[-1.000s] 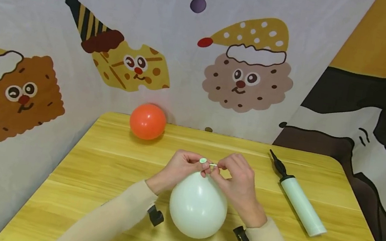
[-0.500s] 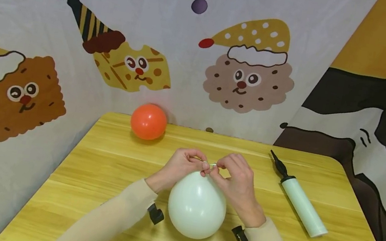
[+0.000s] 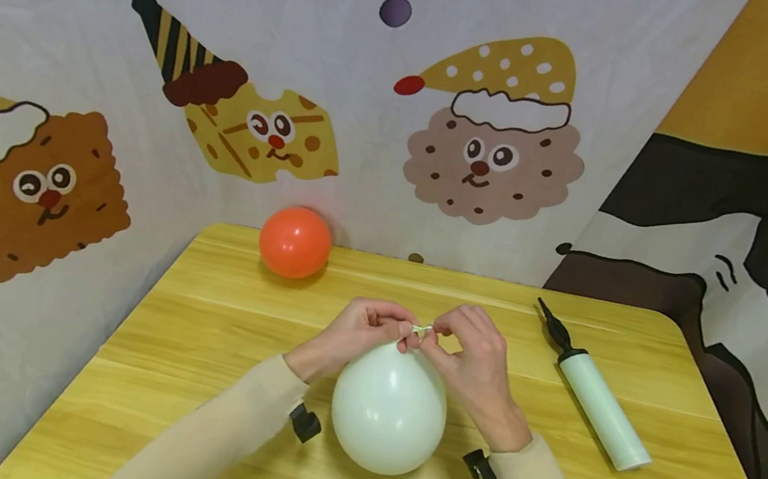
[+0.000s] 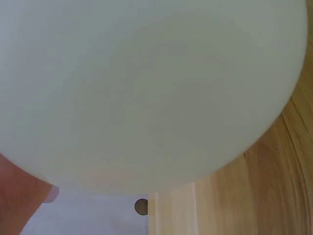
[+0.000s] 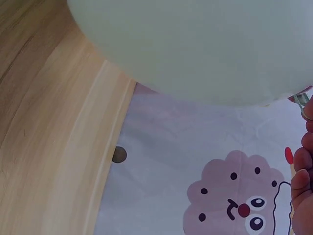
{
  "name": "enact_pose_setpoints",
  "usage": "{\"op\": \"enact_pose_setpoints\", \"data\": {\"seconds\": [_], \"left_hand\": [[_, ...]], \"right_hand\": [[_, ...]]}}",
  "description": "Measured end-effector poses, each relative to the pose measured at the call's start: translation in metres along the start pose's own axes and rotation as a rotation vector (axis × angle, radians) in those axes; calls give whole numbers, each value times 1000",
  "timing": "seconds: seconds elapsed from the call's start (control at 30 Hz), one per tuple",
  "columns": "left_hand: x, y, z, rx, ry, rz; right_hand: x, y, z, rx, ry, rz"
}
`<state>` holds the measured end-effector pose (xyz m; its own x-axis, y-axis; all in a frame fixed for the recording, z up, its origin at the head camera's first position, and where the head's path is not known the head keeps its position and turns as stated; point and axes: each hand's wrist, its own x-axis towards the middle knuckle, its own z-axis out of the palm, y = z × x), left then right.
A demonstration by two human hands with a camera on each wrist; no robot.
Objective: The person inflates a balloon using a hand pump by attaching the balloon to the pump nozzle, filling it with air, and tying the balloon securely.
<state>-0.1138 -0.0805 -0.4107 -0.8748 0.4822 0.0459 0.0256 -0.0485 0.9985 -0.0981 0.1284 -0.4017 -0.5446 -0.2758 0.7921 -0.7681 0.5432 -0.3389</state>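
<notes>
An orange balloon (image 3: 295, 241) is seen at the far edge of the wooden surface (image 3: 204, 328), close against the backdrop (image 3: 271, 46). A hand pump (image 3: 594, 390) is laid flat on the right side of the surface, well apart from the orange balloon; its black nozzle is pointed toward the far edge (the pale green barrel is the nearer end). The backdrop is printed with cartoon biscuit and cheese figures in party hats, and a dark patterned cloth (image 3: 767, 250) is hung to the right.

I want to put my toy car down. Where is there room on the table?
Bare wood lies left of the white balloon, below the orange balloon. A narrower strip runs between the right hand and the pump. The middle is crowded.
</notes>
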Motion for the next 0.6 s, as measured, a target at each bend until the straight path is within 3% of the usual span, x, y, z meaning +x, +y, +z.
{"op": "enact_pose_setpoints", "data": {"seconds": [0.33, 0.5, 0.6], "left_hand": [[1, 2, -2, -7, -43, -28], [1, 3, -7, 70, -102, -28], [1, 5, -12, 151, -177, -25]], "right_hand": [[0, 1, 1, 11, -15, 6], [-1, 2, 1, 49, -34, 27], [-2, 2, 1, 77, -66, 44]]}}
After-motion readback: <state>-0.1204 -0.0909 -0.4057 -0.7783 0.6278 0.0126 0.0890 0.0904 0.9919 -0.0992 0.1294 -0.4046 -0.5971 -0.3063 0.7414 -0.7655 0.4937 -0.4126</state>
